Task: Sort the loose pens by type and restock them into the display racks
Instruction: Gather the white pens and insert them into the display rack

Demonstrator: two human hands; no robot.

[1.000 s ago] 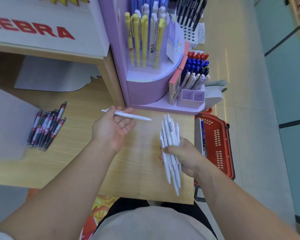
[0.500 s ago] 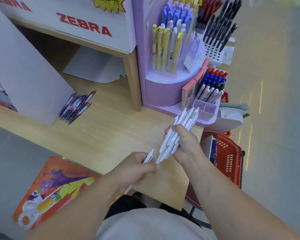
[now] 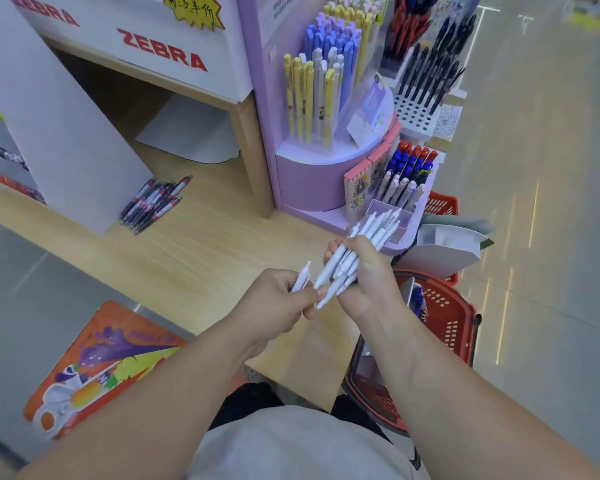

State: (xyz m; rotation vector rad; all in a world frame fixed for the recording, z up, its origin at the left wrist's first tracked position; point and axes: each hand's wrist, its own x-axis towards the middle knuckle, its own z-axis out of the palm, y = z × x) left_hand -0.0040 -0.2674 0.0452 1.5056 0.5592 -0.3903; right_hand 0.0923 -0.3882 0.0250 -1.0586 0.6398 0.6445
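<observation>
Wooden shop bench [image 3: 194,258] fronts a purple rack [image 3: 312,178], before which a person's right hand [image 3: 368,275] clamps a bundle of white pens [image 3: 371,233] at mid-barrel, while the left hand [image 3: 274,303] pinches one pen [image 3: 302,277] just beside it. Light, stiff and probably slick, the bundle could fan and slip unless gripped mid-barrel. Bench between the rack and a pile of dark pens [image 3: 155,202] gives working room; a red basket [image 3: 444,317] crowds the bench edge near the rack's right side.
</observation>
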